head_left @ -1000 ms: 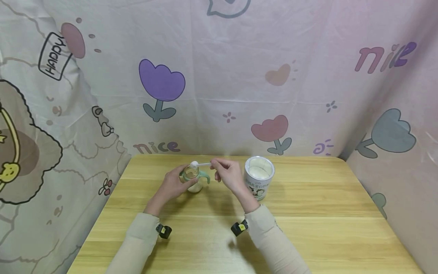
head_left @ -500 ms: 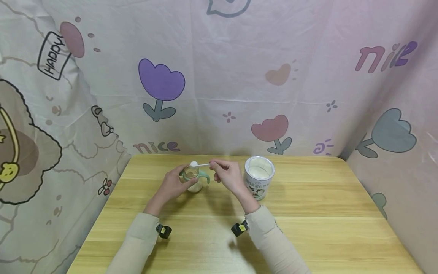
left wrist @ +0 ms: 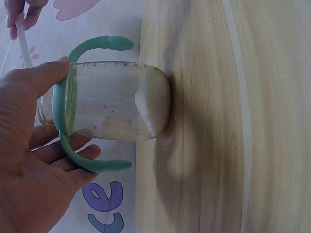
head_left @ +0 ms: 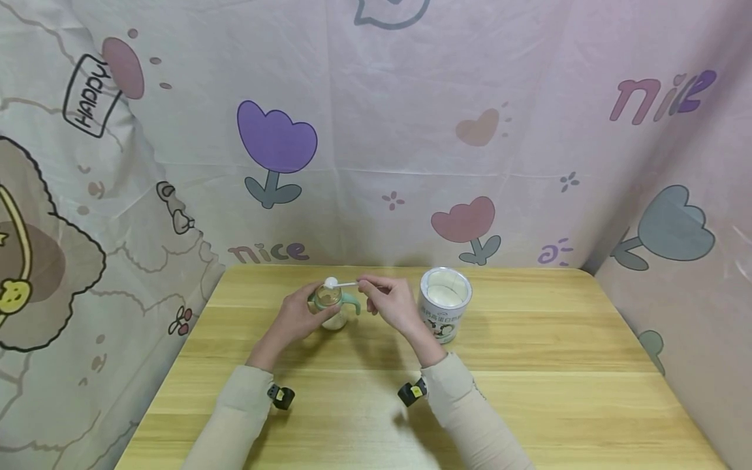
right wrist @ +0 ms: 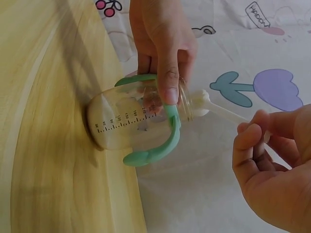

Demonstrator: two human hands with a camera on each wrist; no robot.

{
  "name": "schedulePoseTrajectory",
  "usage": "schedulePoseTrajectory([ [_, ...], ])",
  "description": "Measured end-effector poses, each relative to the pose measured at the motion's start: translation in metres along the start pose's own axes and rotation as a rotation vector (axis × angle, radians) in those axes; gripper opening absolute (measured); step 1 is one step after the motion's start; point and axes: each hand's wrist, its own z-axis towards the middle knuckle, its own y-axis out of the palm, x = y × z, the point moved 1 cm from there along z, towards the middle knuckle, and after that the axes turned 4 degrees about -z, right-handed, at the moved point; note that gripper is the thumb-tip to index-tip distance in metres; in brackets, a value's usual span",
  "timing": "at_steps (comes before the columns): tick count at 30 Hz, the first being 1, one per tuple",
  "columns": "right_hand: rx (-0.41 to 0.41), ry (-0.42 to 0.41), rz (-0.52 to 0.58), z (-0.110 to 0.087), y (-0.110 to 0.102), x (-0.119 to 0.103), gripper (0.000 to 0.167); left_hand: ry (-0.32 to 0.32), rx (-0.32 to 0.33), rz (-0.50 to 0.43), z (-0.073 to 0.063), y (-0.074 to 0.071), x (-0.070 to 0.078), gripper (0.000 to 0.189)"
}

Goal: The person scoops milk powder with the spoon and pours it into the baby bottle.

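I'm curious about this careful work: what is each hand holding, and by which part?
The left hand grips the baby bottle around its green handle ring; the right hand pinches the white scoop by its handle.

Bottle (left wrist: pixel 114 99) on table (head_left: pixel 558 339) — can (head_left: pixel 443 316) to its right, scoop (head_left: pixel 332 283) above bottle, curtain (head_left: pixel 376 130) behind.

Bottle (left wrist: pixel 116 99) partly hidden, sleeves (head_left: pixel 232 411) cut off

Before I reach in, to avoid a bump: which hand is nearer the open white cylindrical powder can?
Right. The right hand is just left of the can; the left hand is farther left, gripping the clear green-handled bottle.
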Motion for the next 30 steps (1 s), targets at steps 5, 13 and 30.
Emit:
schedulePoseTrajectory([
  [5,-0.010,-0.014,-0.022,0.0000,-0.0008,0.0006,0.026,0.009,0.005,-0.005,0.0003,0.0002,-0.0014,0.079],
  [13,-0.034,-0.052,-0.057,-0.0007,-0.0027,0.0015,0.026,0.018,0.016,-0.006,0.0005,0.0004,-0.0019,0.077],
  [30,-0.058,-0.078,-0.080,-0.0009,-0.0024,0.0059,0.025,0.024,0.023,0.001,0.0000,0.0008,-0.0034,0.075],
])
